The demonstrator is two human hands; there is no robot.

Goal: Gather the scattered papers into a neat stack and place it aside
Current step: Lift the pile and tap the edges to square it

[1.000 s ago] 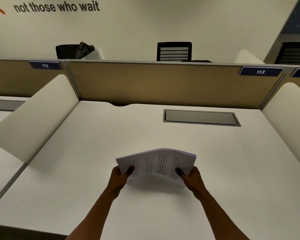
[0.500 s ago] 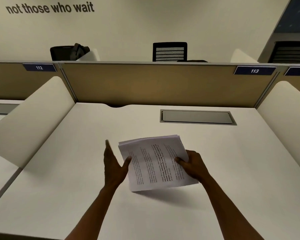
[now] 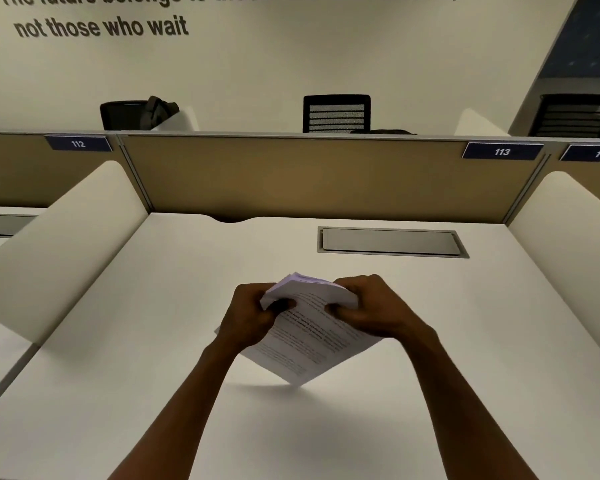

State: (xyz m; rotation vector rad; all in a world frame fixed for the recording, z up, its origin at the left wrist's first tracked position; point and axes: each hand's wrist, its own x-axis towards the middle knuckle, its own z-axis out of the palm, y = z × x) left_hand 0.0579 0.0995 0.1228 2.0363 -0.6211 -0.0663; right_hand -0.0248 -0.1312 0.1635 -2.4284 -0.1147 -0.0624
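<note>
A stack of printed white papers (image 3: 307, 344) hangs tilted over the middle of the white desk (image 3: 125, 341), with one corner pointing down at the desktop. My left hand (image 3: 248, 315) grips the stack's upper left edge, thumb on the front sheet. My right hand (image 3: 371, 308) holds the upper right edge, fingers curled over the top. The top of the stack bends between both hands. No loose sheets lie on the desk.
A grey cable hatch (image 3: 390, 241) is set into the desk at the back right. A tan partition (image 3: 309, 178) closes the back. White side dividers stand left (image 3: 59, 233) and right (image 3: 568, 223). Black chairs show beyond the partition.
My left hand, open beside the stack half a second ago, now grips it. Both hands have turned the stack so that a corner points down, and they have moved closer together.
</note>
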